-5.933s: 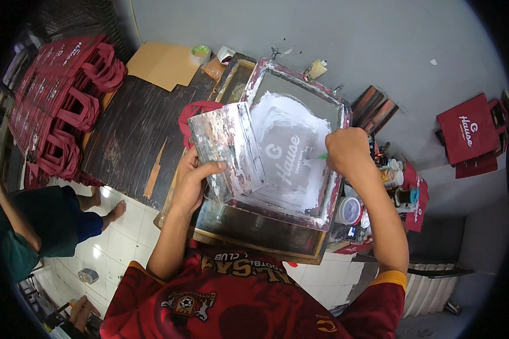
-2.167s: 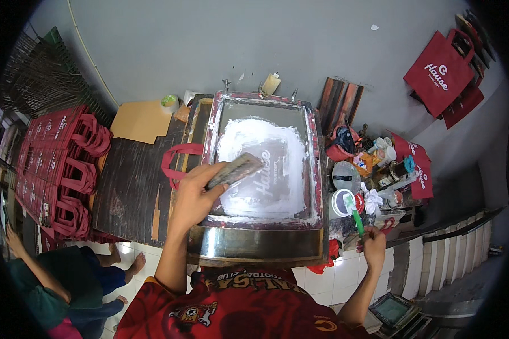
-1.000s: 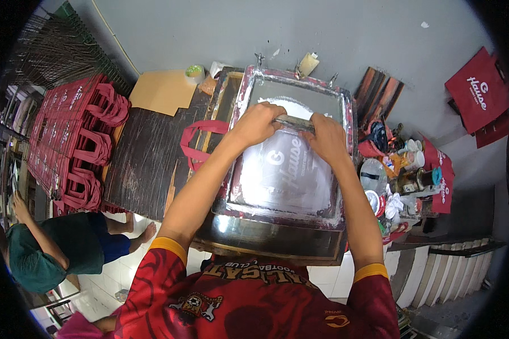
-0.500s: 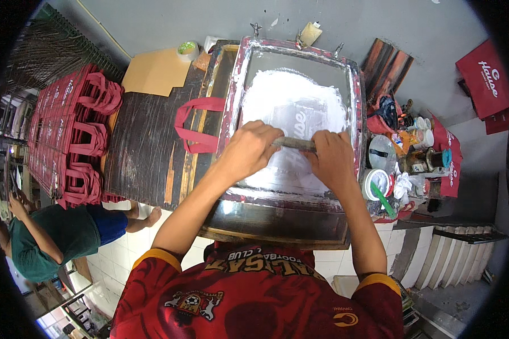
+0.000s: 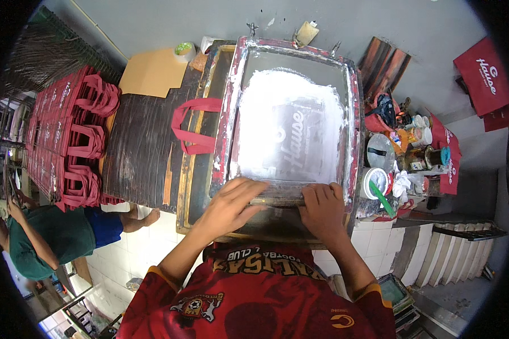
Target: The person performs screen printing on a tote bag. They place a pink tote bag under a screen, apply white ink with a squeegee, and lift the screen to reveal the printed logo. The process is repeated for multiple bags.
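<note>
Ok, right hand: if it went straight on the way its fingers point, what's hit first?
Probably the white paint on the screen, just beyond the fingertips of the right hand; one view can't settle their height above it.

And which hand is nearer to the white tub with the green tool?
The right hand: it holds the right end of the squeegee, to the left of the white tub. The left hand, on the squeegee's other end, is farther left.

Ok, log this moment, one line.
left hand: gripping squeegee | right hand: gripping squeegee | squeegee: at near side of screen-printing frame
</note>
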`<state>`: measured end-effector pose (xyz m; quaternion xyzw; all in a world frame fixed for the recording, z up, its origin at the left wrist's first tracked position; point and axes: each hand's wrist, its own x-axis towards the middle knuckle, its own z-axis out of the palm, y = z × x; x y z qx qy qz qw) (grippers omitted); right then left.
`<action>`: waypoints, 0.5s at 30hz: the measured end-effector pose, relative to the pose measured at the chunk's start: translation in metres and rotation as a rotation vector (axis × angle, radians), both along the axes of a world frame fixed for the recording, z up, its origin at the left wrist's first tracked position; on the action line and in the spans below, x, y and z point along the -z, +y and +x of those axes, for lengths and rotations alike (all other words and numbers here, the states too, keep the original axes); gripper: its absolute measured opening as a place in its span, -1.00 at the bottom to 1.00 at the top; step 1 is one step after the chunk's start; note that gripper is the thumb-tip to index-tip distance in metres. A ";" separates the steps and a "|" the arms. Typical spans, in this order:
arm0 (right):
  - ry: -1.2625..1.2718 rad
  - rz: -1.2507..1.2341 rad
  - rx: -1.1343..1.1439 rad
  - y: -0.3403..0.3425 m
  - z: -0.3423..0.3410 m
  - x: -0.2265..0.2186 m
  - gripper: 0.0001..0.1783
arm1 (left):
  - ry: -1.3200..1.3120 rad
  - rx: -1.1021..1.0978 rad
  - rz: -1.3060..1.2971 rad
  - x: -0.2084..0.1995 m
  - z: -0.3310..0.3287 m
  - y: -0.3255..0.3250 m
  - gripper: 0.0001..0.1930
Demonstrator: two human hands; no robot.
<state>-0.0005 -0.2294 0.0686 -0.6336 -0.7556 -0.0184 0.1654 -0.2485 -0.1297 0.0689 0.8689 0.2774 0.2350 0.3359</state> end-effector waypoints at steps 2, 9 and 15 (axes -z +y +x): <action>0.003 0.032 0.003 -0.001 0.001 0.004 -0.54 | 0.077 -0.081 0.043 0.011 -0.013 -0.004 -0.16; 0.172 0.137 0.073 -0.008 0.005 -0.010 -0.50 | 0.198 -0.192 0.669 0.073 -0.054 0.000 -0.03; 0.109 0.364 0.120 -0.007 0.017 -0.071 -0.54 | -0.145 -0.465 0.814 0.000 -0.045 0.014 0.38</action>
